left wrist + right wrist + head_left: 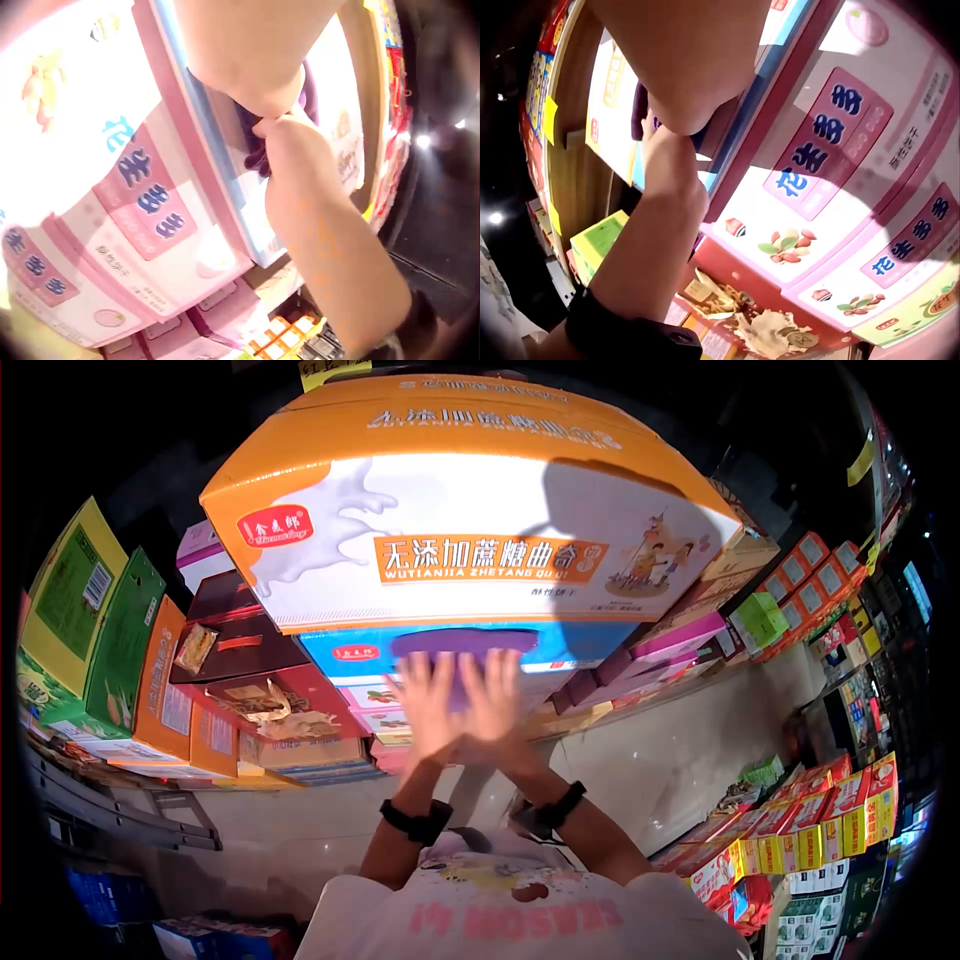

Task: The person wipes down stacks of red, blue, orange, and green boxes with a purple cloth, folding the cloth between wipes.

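Side by side, my left hand (428, 705) and right hand (490, 705) press with extended fingers on a purple cloth (465, 640). Behind the cloth is the front of a blue carton (330, 650). Dark purple folds of the cloth (257, 161) bunch beside the hands in the left wrist view. Right above the hands sits a large orange and white biscuit carton (470, 490), with a shadow across its front. In the right wrist view, pink and white peanut biscuit cartons (829, 142) are stacked under the blue one.
Left of the stack stand dark red gift boxes (255, 665) and green and orange cartons (130, 650). A metal ladder (120, 810) lies at the lower left. Red and yellow boxes (810, 825) line the right, beyond the pale tiled floor (660, 780).
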`<state>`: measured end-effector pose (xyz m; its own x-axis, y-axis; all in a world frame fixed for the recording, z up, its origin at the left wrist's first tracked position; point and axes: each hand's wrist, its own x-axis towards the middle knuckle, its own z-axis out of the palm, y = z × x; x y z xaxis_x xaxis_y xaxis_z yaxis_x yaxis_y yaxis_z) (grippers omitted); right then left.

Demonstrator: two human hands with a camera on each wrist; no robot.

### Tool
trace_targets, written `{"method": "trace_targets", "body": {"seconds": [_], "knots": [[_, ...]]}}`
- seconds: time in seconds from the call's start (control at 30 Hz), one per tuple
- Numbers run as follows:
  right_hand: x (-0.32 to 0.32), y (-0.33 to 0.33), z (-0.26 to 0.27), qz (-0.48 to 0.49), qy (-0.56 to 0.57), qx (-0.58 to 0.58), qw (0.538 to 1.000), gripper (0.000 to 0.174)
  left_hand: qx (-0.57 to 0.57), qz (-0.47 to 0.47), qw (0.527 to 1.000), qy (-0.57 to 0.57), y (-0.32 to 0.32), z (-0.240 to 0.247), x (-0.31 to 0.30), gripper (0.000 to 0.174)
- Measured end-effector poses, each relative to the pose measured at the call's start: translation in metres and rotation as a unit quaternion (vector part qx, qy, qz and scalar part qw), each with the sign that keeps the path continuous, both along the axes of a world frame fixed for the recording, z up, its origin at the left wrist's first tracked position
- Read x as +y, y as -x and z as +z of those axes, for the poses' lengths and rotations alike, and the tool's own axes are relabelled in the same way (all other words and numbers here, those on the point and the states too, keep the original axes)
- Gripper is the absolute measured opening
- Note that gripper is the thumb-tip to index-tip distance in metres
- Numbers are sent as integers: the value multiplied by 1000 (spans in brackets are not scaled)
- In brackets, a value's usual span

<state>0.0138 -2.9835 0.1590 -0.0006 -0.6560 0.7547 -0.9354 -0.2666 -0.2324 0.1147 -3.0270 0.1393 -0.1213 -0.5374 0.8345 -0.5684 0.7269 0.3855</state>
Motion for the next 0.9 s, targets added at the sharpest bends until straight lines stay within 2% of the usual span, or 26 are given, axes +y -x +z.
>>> {"method": "trace_targets", "body": {"seconds": [0.1, 0.17, 0.23, 0.37, 0.43, 0.53, 0.57, 0.63, 0.7, 0.77, 0.8, 0.83, 0.9], "knots": [[-11, -37, 8, 92, -43, 83, 991, 48, 81, 50, 995, -42, -40, -3, 4, 63], [-14, -48, 21, 183, -51, 70, 979, 50, 112, 56, 992, -33, -55, -3, 3, 62], [-13, -49, 25, 166, -65, 82, 981, 50, 123, 40, 991, -39, -55, 8, 5, 63], [-5, -19, 14, 70, -16, 42, 997, 51, 68, -31, 995, -60, -29, 27, 17, 62], [6, 7, 7, 17, -10, -28, 999, 57, 2, -82, 994, -67, -4, 39, 23, 63], [10, 46, 4, -62, 104, -101, 987, 64, -144, -167, 974, -50, 34, 59, 28, 65], [20, 59, 6, -71, 114, -115, 984, 69, -156, -230, 958, -71, 43, 68, 32, 74], [34, 74, 15, -123, 51, -162, 978, 69, -176, -224, 958, -39, 59, 71, 35, 71], [32, 82, 13, -117, 55, -183, 975, 75, -177, -213, 960, -32, 59, 73, 37, 70], [28, 78, 15, -108, 55, -156, 980, 83, -210, -135, 968, -7, 52, 69, 32, 71], [23, 72, 14, -82, 72, -139, 984, 88, -180, -147, 972, -27, 46, 66, 29, 73], [20, 64, 11, -109, 46, -114, 986, 85, -184, -142, 972, -27, 38, 62, 27, 73], [10, 41, 6, -77, 47, -98, 991, 87, -201, -52, 977, -57, 15, 54, 25, 74]]}}
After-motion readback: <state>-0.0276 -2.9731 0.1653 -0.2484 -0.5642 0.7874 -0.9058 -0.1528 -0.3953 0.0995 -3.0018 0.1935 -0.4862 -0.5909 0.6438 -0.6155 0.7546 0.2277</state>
